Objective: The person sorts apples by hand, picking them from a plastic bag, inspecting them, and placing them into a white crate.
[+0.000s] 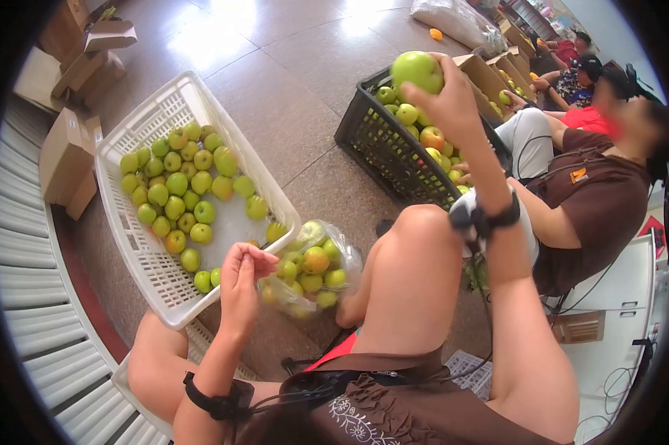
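Observation:
My right hand [447, 98] is raised and grips one large green fruit [416, 70] above a black crate [379, 148] full of green fruits. My left hand [239, 278] pinches the rim of a clear plastic bag [312, 271] holding several green and orange-tinged fruits. The bag sits between my knees, at the near corner of a white basket [145, 256] that holds several green fruits.
A person in a brown shirt [594, 200] sits close on the right beside the black crate, with others further back. Cardboard boxes [67, 159] stand at the left by a roller conveyor [30, 311]. Bare tiled floor [290, 96] lies between the basket and the crate.

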Available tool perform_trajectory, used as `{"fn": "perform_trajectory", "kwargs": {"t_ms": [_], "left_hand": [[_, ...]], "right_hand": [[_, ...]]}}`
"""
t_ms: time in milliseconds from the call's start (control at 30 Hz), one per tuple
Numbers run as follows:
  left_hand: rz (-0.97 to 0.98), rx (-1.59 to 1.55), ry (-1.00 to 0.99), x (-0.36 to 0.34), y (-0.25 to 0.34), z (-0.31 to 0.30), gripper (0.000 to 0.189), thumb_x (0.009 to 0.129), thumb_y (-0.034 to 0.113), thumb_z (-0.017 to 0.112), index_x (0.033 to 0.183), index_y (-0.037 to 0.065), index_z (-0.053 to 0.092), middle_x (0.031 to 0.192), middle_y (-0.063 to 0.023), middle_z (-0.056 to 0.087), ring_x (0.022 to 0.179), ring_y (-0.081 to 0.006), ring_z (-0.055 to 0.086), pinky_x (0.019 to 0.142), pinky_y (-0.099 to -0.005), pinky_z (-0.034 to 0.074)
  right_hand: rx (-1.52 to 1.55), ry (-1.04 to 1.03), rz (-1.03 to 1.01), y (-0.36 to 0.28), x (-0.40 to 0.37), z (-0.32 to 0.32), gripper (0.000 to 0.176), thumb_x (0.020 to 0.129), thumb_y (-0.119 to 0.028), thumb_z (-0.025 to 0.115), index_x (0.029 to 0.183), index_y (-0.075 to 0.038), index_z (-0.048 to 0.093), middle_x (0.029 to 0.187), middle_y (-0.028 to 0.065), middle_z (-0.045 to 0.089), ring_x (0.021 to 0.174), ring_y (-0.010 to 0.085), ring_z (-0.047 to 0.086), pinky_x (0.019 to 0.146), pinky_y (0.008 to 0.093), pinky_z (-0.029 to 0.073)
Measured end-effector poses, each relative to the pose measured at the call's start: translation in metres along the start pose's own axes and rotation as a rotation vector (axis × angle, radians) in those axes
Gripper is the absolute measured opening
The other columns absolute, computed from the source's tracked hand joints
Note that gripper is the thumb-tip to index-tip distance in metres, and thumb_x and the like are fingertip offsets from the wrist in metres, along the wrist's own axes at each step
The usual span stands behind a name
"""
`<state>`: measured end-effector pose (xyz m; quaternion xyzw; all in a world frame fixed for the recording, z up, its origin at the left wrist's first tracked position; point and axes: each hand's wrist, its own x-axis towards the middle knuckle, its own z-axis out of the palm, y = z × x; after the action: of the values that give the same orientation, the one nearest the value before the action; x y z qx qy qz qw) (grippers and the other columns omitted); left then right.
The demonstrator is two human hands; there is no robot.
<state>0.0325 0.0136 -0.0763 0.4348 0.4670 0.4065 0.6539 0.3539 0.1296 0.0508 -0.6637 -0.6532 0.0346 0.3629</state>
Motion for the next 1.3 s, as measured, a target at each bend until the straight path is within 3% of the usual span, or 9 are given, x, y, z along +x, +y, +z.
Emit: {"fn": "perform_trajectory", "kwargs": {"t_ms": [133,200,333,400,533,733,867,1100,1300], "left_hand": [[0.050,0.086,0.032,-0.001,0.004,0.002,0.023,0.096,0.024,0.035,0.087,0.006,0.045,0.080,-0.0052,0.058,0.075,-0.0106,0.056,0.071,-0.0245,0.046],[0.066,0.114,0.051,-0.001,0.006,0.002,0.025,0.096,0.026,0.035,0.086,0.006,0.045,0.078,-0.0051,0.058,0.075,-0.0109,0.056,0.070,-0.0243,0.046],[0.093,0.096,0.053,0.001,0.005,-0.003,0.028,0.096,0.027,0.035,0.082,0.005,0.044,0.076,-0.0056,0.057,0.074,-0.0122,0.056,0.070,-0.0246,0.046],[0.096,0.087,0.034,0.002,0.005,-0.002,0.028,0.096,0.027,0.034,0.081,0.005,0.043,0.076,-0.0057,0.057,0.074,-0.0128,0.056,0.070,-0.0248,0.045],[0.075,0.095,0.002,0.000,0.007,0.002,0.028,0.097,0.024,0.032,0.080,0.004,0.044,0.075,-0.0053,0.056,0.074,-0.0125,0.055,0.072,-0.0247,0.044],[0.129,0.042,-0.073,-0.006,0.005,0.004,0.029,0.093,0.020,0.038,0.076,0.000,0.049,0.072,-0.0046,0.055,0.074,-0.0112,0.053,0.070,-0.0254,0.043],[0.257,0.336,-0.088,-0.017,0.023,0.004,0.025,0.084,0.017,0.048,0.068,-0.001,0.052,0.067,-0.0095,0.055,0.071,-0.0191,0.054,0.066,-0.0301,0.042],[0.646,0.331,0.093,-0.024,0.043,-0.001,0.009,0.079,0.008,0.053,0.074,0.001,0.053,0.080,-0.0121,0.053,0.077,-0.0269,0.052,0.070,-0.0330,0.042],[0.692,0.070,0.325,-0.034,0.064,-0.012,0.019,0.076,0.000,0.050,0.095,0.003,0.049,0.103,-0.0137,0.047,0.094,-0.0254,0.048,0.081,-0.0337,0.039]], "right_hand": [[-0.298,-0.127,0.496,0.156,0.050,0.007,0.081,0.058,-0.049,0.071,0.108,0.011,0.049,0.104,0.0215,0.058,0.092,0.0272,0.059,0.080,0.0332,0.046],[0.047,-0.233,0.853,0.258,0.040,0.024,0.084,0.055,-0.054,0.071,0.106,0.011,0.052,0.108,0.0230,0.057,0.099,0.0269,0.057,0.083,0.0323,0.044],[-0.141,0.331,1.076,0.398,-0.036,0.075,0.076,0.057,-0.054,0.070,0.101,0.007,0.059,0.106,0.0224,0.058,0.106,0.0278,0.054,0.086,0.0331,0.043],[-0.230,0.185,1.220,0.326,-0.058,0.065,0.070,0.060,-0.050,0.068,0.104,0.004,0.059,0.110,0.0186,0.058,0.108,0.0274,0.053,0.087,0.0349,0.043],[0.023,0.020,1.079,0.502,-0.092,0.079,0.055,0.065,-0.045,0.064,0.100,-0.003,0.062,0.104,0.0142,0.061,0.096,0.0247,0.058,0.078,0.0372,0.045],[-0.511,0.245,1.132,0.297,-0.021,0.069,0.046,0.068,-0.038,0.058,0.092,0.001,0.063,0.100,0.0182,0.062,0.096,0.0325,0.059,0.080,0.0411,0.047],[-0.388,0.293,0.112,0.224,0.069,0.131,0.052,0.066,-0.026,0.067,0.110,-0.002,0.055,0.105,0.0203,0.058,0.099,0.0329,0.055,0.085,0.0393,0.043],[-0.003,-0.827,-0.528,-0.118,0.006,0.244,0.041,0.071,-0.009,0.061,0.111,-0.007,0.054,0.099,0.0158,0.060,0.095,0.0287,0.056,0.080,0.0368,0.046],[-0.355,-0.977,-1.235,-0.181,-0.098,0.416,0.032,0.068,-0.008,0.059,0.100,-0.007,0.056,0.091,0.0093,0.058,0.090,0.0248,0.055,0.074,0.0372,0.046]]}}
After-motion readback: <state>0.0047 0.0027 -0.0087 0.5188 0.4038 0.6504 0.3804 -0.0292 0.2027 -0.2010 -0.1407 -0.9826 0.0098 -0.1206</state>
